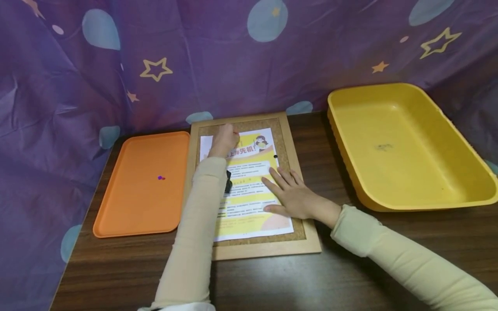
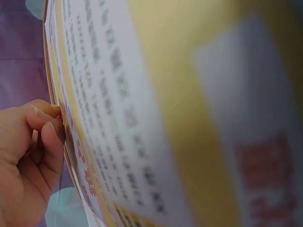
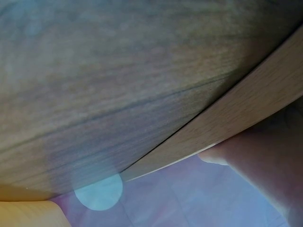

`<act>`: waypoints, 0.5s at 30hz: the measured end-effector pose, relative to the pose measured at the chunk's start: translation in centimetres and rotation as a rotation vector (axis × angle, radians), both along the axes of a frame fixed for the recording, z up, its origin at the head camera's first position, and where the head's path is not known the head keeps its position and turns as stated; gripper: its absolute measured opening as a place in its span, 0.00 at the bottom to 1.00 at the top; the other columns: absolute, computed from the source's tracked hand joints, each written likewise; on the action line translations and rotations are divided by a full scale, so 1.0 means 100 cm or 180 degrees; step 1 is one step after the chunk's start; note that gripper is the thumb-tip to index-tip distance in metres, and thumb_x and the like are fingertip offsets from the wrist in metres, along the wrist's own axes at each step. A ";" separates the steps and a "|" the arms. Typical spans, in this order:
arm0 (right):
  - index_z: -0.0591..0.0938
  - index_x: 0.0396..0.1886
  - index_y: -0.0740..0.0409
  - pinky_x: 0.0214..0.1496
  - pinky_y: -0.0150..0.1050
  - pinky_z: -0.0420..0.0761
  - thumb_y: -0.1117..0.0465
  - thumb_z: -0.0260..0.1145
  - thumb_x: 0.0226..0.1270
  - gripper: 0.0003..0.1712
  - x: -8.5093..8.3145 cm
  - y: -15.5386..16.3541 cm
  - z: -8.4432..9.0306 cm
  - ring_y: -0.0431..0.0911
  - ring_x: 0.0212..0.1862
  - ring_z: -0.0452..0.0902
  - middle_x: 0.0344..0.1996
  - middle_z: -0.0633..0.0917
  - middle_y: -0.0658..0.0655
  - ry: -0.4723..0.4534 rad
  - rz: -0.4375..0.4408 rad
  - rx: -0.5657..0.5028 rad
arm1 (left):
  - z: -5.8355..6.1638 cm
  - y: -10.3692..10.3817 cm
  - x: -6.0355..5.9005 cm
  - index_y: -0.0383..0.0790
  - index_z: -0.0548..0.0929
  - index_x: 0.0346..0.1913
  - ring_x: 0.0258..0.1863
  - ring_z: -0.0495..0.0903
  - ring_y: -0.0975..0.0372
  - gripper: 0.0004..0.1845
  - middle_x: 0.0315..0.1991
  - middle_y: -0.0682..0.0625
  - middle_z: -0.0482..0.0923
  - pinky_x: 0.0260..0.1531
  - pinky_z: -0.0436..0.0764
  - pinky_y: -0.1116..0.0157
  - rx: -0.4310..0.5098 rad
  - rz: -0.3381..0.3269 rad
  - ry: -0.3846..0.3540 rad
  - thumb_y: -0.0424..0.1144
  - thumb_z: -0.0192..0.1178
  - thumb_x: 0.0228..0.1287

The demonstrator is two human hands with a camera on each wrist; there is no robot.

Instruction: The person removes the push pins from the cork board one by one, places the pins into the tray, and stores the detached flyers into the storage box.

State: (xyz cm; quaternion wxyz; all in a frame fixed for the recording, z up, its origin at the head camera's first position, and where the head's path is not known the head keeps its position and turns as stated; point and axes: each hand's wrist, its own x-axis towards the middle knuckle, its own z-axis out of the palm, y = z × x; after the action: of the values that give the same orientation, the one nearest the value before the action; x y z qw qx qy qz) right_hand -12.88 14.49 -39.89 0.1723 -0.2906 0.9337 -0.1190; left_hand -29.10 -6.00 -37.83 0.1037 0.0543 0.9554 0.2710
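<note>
A printed paper poster (image 1: 249,203) lies on a cork board (image 1: 289,142) with a wooden frame. At the poster's top edge, my left hand (image 1: 225,139) pinches a small red push pin (image 2: 59,117) between thumb and finger, against the paper. Much of the pin is hidden by the fingers. My right hand (image 1: 293,196) rests with spread fingers on the poster's right side. A small black dot (image 1: 275,156), perhaps another pin, sits at the poster's upper right edge.
Left of the board lies an orange tray (image 1: 144,203) holding tiny purple and red pins (image 1: 161,178). A deep yellow bin (image 1: 397,160) stands to the right. Behind the dark wooden table (image 1: 272,280) hangs a purple patterned curtain (image 1: 210,56).
</note>
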 end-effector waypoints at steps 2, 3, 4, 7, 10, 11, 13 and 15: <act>0.46 0.77 0.51 0.74 0.63 0.34 0.35 0.49 0.70 0.46 0.000 0.000 0.000 0.60 0.77 0.28 0.76 0.37 0.62 0.0001 -0.0007 0.0003 | 0.000 0.000 0.000 0.42 0.73 0.20 0.20 0.66 0.61 0.17 0.20 0.50 0.71 0.24 0.65 0.67 0.0023 -0.0002 -0.0025 0.31 0.47 0.68; 0.46 0.77 0.51 0.74 0.63 0.34 0.35 0.49 0.70 0.46 0.000 0.000 -0.001 0.60 0.77 0.28 0.77 0.37 0.62 0.0003 -0.0010 0.0001 | 0.000 0.000 0.000 0.42 0.73 0.20 0.20 0.65 0.62 0.16 0.20 0.50 0.71 0.24 0.66 0.67 0.0031 -0.0003 -0.0027 0.31 0.47 0.68; 0.46 0.77 0.51 0.74 0.63 0.34 0.35 0.49 0.70 0.46 0.000 0.000 -0.001 0.60 0.77 0.28 0.77 0.37 0.62 0.0002 -0.0010 -0.0005 | -0.001 0.000 0.000 0.41 0.74 0.21 0.20 0.66 0.62 0.16 0.20 0.50 0.72 0.24 0.66 0.67 0.0039 -0.0005 -0.0024 0.31 0.47 0.68; 0.46 0.77 0.51 0.74 0.63 0.34 0.36 0.49 0.70 0.46 0.000 0.001 -0.001 0.61 0.77 0.28 0.76 0.37 0.63 0.0015 0.0003 -0.0024 | -0.001 -0.001 -0.001 0.39 0.80 0.28 0.24 0.69 0.61 0.13 0.26 0.48 0.77 0.29 0.70 0.66 0.0034 0.0007 -0.0010 0.32 0.48 0.69; 0.46 0.77 0.51 0.74 0.63 0.34 0.36 0.49 0.70 0.46 0.000 0.001 -0.002 0.61 0.77 0.28 0.76 0.37 0.63 0.0032 0.0018 -0.0034 | -0.002 -0.001 -0.002 0.37 0.83 0.36 0.29 0.72 0.59 0.11 0.32 0.46 0.81 0.35 0.74 0.64 0.0024 0.0018 0.0008 0.33 0.49 0.68; 0.46 0.77 0.51 0.74 0.63 0.34 0.36 0.49 0.70 0.46 0.000 0.001 -0.003 0.61 0.77 0.28 0.76 0.37 0.63 0.0039 0.0021 -0.0032 | -0.002 -0.001 -0.002 0.36 0.84 0.39 0.31 0.73 0.59 0.11 0.35 0.45 0.82 0.38 0.75 0.63 0.0011 0.0021 0.0027 0.33 0.50 0.68; 0.46 0.77 0.51 0.74 0.63 0.35 0.36 0.49 0.70 0.46 0.000 0.002 -0.003 0.61 0.77 0.29 0.76 0.37 0.63 0.0047 0.0023 -0.0029 | -0.003 -0.001 -0.002 0.36 0.84 0.41 0.33 0.75 0.58 0.11 0.36 0.44 0.83 0.42 0.77 0.62 0.0018 0.0024 0.0059 0.33 0.50 0.67; 0.46 0.77 0.52 0.74 0.63 0.35 0.36 0.49 0.70 0.46 0.000 0.002 -0.003 0.61 0.77 0.29 0.76 0.37 0.63 0.0047 0.0026 -0.0034 | -0.003 -0.001 -0.003 0.36 0.84 0.44 0.36 0.77 0.57 0.12 0.39 0.43 0.84 0.46 0.78 0.61 0.0055 0.0044 0.0086 0.33 0.51 0.66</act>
State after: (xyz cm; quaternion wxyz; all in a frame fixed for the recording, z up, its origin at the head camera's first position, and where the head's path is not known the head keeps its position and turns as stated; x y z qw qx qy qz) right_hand -12.92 14.65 -40.18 0.1643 -0.2961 0.9331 -0.1211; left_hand -29.36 -6.14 -38.17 0.0884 0.0523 0.9547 0.2791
